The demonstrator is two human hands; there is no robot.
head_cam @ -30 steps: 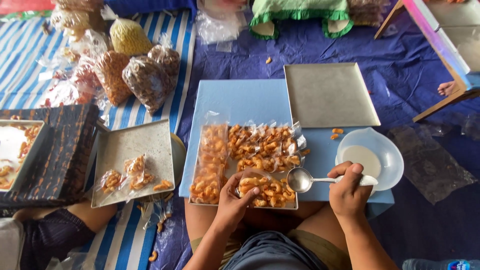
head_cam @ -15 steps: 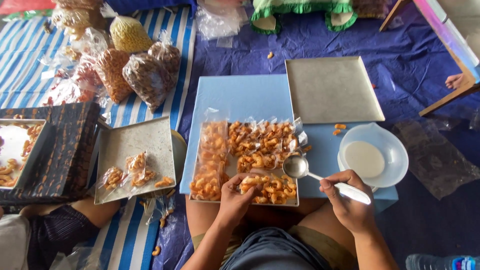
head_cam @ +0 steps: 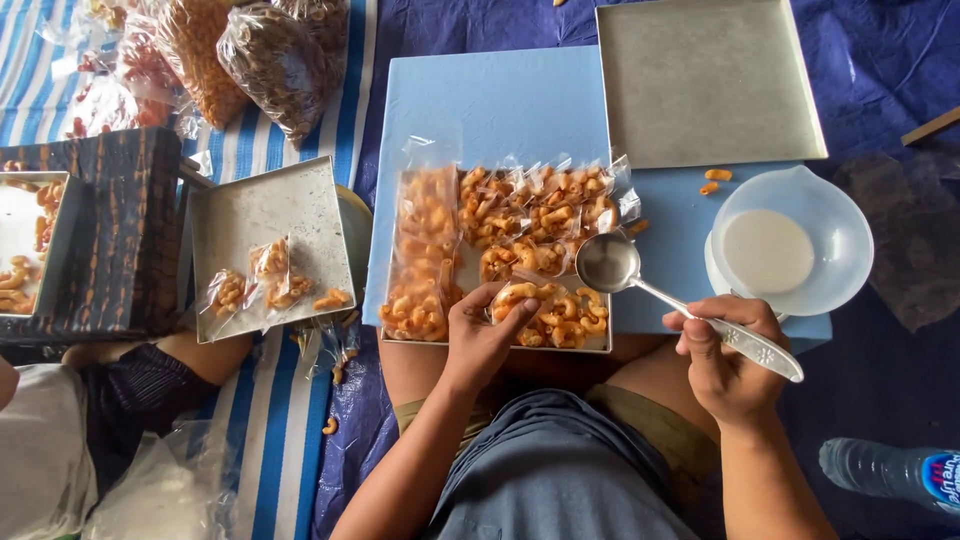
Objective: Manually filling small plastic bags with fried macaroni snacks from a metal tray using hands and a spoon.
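Here, spoon (head_cam: 612, 264) in right hand (head_cam: 728, 358).

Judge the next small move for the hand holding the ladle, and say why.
Probably lower the ladle onto the loose orange snacks to scoop some: its bowl looks empty and hovers over the tray, held by the right hand, while the left hand steadies a packet.

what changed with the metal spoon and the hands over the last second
The right hand has swung the metal spoon away from the white bowl of pale liquid, its bowl going from level beside the left hand up over the small clear bags of orange curled snacks. The left hand stays on the snacks at the near edge of the flat metal tray. The bowl keeps its place.
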